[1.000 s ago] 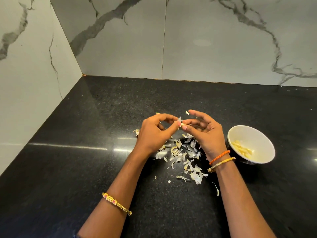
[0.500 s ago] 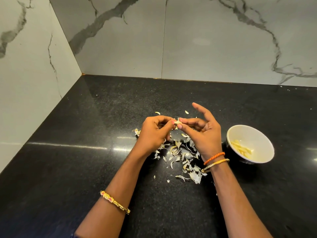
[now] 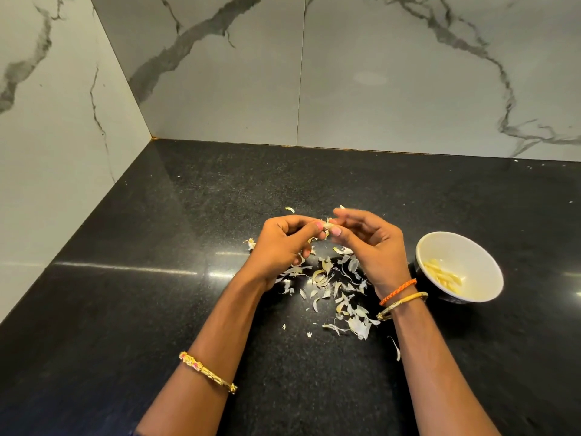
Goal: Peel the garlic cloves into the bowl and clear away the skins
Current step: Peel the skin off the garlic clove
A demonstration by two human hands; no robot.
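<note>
Over the black counter my left hand (image 3: 284, 243) and my right hand (image 3: 371, 243) meet fingertip to fingertip, both pinching one small garlic clove (image 3: 328, 225) with pale skin on it. Most of the clove is hidden by the fingers. Below and between the hands lies a scatter of garlic skins (image 3: 333, 287), white and papery. A white bowl (image 3: 484, 256) stands just right of my right wrist, with several peeled yellowish cloves (image 3: 443, 275) inside.
The black stone counter (image 3: 157, 294) runs left into a corner with marble walls (image 3: 377, 73) at the back and on the left. A few stray skin bits (image 3: 290, 209) lie beyond the hands, and one skin sliver (image 3: 395, 347) near my right forearm.
My right hand's raised forefinger has come back down onto the clove. Both hands stay together over the skins, and the bowl has not moved.
</note>
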